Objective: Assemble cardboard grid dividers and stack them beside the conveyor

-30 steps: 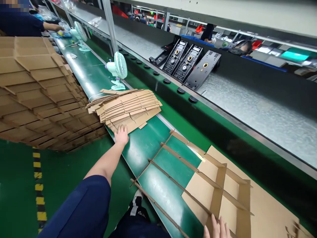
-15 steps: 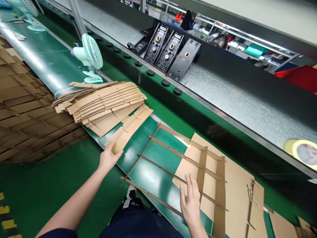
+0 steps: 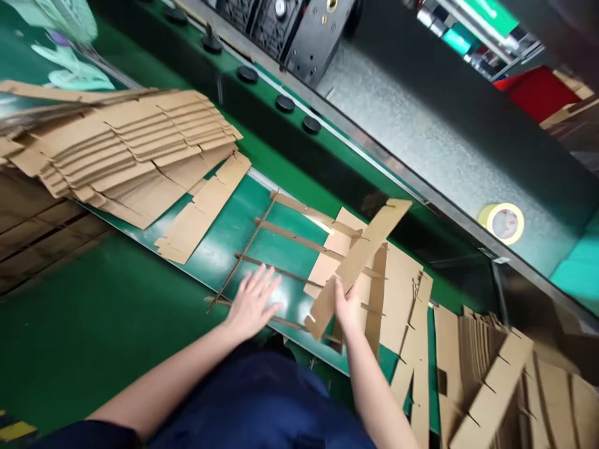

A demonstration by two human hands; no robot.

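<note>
Right across the view runs the green workbench (image 3: 223, 232), a fanned stack of slotted cardboard strips (image 3: 121, 146) lying at its left. Mid-bench, here's the cardboard divider grid (image 3: 375, 302), and slanting across it, one slotted strip (image 3: 367, 251)! Left hand (image 3: 254, 304) wide, fingers spread, gripping nothing, over the grid, contact hard to call; right hand (image 3: 349, 307) closed round that strip's lower half. Beyond the bench, a tape roll (image 3: 515, 224).

gap between loose strip (image 3: 204, 209) and grid (image 3: 311, 245)
</note>
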